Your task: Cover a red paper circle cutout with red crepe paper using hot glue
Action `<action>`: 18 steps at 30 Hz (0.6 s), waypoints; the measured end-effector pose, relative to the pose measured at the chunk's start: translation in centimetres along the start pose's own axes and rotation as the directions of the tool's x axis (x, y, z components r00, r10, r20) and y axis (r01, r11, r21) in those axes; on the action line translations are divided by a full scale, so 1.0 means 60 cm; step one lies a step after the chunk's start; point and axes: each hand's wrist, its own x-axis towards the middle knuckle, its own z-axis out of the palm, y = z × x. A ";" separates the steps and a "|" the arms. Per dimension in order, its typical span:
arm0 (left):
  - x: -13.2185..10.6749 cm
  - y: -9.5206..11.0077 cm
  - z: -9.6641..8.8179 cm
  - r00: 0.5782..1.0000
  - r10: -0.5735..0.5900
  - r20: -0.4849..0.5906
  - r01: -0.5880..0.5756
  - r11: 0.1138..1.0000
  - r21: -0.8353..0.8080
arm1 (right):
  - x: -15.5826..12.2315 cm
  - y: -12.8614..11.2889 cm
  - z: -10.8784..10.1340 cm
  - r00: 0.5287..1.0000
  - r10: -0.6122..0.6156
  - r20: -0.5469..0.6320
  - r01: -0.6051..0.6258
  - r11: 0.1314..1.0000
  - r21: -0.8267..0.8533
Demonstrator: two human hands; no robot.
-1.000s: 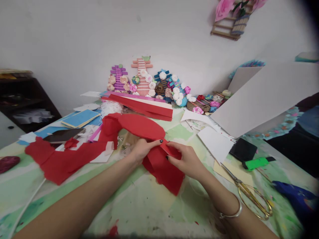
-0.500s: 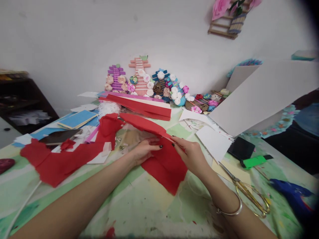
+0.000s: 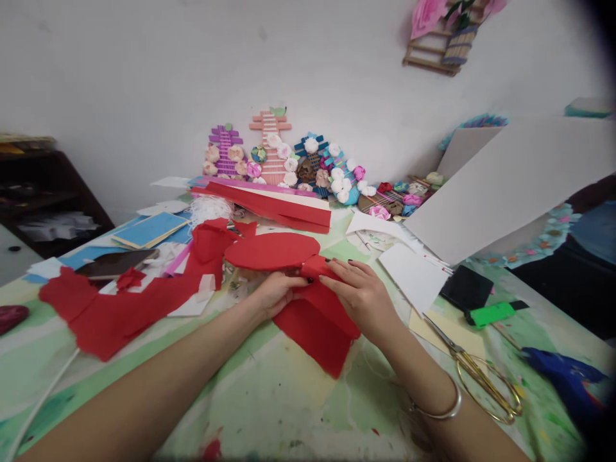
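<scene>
From my remote seat I place everything by the red oval [image 3: 272, 250]. My left hand [image 3: 282, 296] is tucked against its near edge, probably steadying it; with fingertips hidden, I can't tell whether it pinches. My right hand [image 3: 363, 298], fingers outstretched, lies across the red sheet [image 3: 315, 333] on the oval's near right, seemingly to flatten it. Scissors [image 3: 461, 352] rest farther right, handles toward me, apparently for easy reach.

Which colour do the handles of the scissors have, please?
Gold; the handles show best in the head view.
</scene>
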 end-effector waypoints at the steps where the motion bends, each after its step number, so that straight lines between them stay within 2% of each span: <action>1: 0.001 0.000 -0.002 1.000 -0.001 -0.002 0.001 1.000 -0.013 | 0.001 0.000 -0.001 1.000 -0.006 -0.001 0.006 1.000 -0.022; 7: -0.001 0.009 -0.003 0.998 -0.063 -0.002 0.063 0.997 -0.053 | 0.001 0.001 0.001 0.999 -0.038 -0.011 0.036 0.994 -0.099; 13: 0.004 0.006 -0.005 0.982 -0.080 -0.171 0.078 0.997 -0.018 | 0.002 0.001 0.014 0.995 -0.097 -0.034 0.093 0.990 -0.109; 18: 0.004 0.005 -0.005 0.971 -0.079 -0.224 0.081 0.997 0.002 | 0.001 0.000 0.018 0.992 -0.123 -0.022 0.120 0.987 -0.108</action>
